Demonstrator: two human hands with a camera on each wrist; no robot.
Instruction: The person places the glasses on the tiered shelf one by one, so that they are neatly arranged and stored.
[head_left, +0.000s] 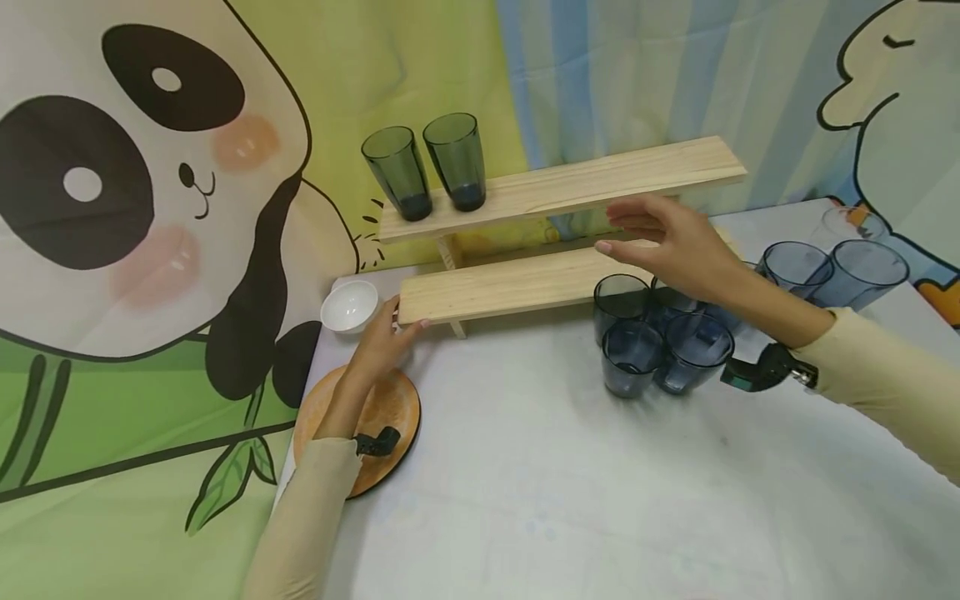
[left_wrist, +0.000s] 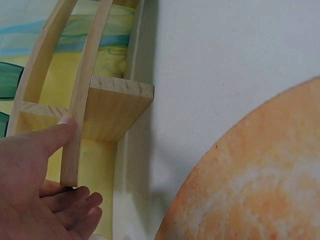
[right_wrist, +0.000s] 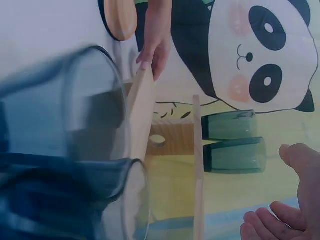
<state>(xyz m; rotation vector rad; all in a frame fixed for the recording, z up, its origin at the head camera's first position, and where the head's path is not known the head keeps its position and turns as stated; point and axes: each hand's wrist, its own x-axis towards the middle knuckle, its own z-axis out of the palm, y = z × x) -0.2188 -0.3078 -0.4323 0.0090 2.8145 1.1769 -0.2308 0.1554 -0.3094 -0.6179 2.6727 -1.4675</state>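
A two-tier wooden shelf (head_left: 517,290) stands along the back. My left hand (head_left: 381,346) holds the left end of its lower board, with the thumb (left_wrist: 62,131) on the board's face and the fingers curled by its end. Two green glasses (head_left: 455,162) stand upright on the upper board's left part. My right hand (head_left: 675,242) is raised before the shelf's right part, fingers apart from the thumb and nothing between them. Below it, several blue glasses (head_left: 630,360) stand grouped on the table, partly hidden by the right forearm.
A round orange-brown board (head_left: 401,408) lies under the left forearm. Behind it sits a white bowl (head_left: 350,307), close to the shelf's left end. More blue glasses (head_left: 862,271) stand at the right. A printed panda curtain (head_left: 442,58) hangs behind the white table (head_left: 540,483).
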